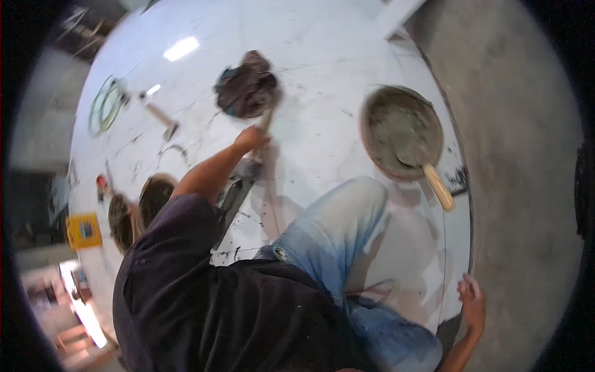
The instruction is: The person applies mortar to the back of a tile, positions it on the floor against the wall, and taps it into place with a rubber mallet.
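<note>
Left to right, places taken from the left hand's grip. Far left and below it: boxy yellow plastic case (74,237), its front bearing a dark label patch, print too small to read. Far left and above: loose coil of pale green hose (95,111). Nearer, same side: pale straight-handled tool with a grey head (160,116). Below-left, partly behind the sleeve: two rounded dark-faced objects with pale edges (155,197), kind unclear.

Left hand (251,139): fingers curled closed around a slim tan bar, apparently a handle (266,119), blurred; its upper end reaches the crumpled dark-brown and teal heap (245,90) just above. Long dark flat strip (234,199) just below the grip; contact cannot be told.

Well to the right: round brown-rimmed tub (369,147) of wet grey-green paste (403,127), a pale wooden handle (439,187) leaning out over its lower edge. Far right and below: right hand (474,305), fingers loosely parted, nothing seen held, at the edge of the smeared white surface (316,118).
</note>
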Demonstrator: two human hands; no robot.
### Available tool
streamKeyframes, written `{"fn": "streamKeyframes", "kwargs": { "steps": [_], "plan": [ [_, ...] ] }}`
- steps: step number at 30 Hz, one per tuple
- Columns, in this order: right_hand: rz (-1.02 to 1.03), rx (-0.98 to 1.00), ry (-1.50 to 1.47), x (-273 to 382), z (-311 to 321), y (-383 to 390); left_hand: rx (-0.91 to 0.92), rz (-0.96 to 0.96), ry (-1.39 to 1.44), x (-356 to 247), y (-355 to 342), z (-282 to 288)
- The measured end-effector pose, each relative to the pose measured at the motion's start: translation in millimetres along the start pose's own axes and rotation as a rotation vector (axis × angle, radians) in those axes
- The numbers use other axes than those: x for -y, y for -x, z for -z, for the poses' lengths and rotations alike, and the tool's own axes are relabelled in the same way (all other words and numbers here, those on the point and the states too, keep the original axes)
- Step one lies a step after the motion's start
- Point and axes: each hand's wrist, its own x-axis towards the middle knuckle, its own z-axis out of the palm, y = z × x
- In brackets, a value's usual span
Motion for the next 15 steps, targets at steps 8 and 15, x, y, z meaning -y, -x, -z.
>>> {"fn": "streamKeyframes", "kwargs": {
  "steps": [8,15],
  "plan": [
    [0.069,-0.056,0.107,40,8,22,-0.302,-0.183,0.281,17,90,6],
    [0.797,-0.102,-0.153,46,-15,17,0.213,-0.76,-0.274,-191,310,66]
  ]
}}
